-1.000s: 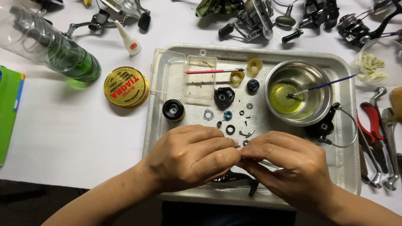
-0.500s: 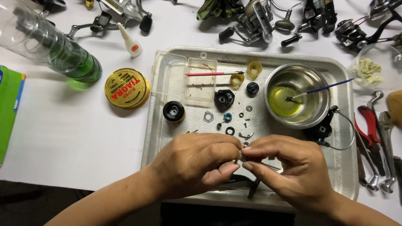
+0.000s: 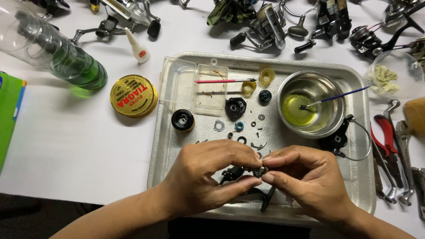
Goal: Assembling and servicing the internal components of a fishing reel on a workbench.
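Over the near edge of a metal tray [image 3: 359, 177], my left hand [image 3: 208, 175] and my right hand [image 3: 305, 177] meet fingertip to fingertip. Together they pinch a small dark reel part [image 3: 259, 171], with a black reel body [image 3: 232, 173] showing just below my left fingers. Several tiny washers, gears and screws [image 3: 239, 126] lie on the tray just beyond my hands. A black spool [image 3: 183, 120] sits to the left of them.
A steel bowl [image 3: 311, 104] of yellow oil holds a blue brush. A clear plastic box [image 3: 211, 86], red brush, round gold tin [image 3: 133, 95], glue tube and green bottle [image 3: 57, 55] lie left. Pliers and wrenches [image 3: 389, 146] sit right; fishing reels [image 3: 265, 22] line the far edge.
My hands have drawn closer, fingertips now meeting on the small part. Their place over the tray's near edge is unchanged.
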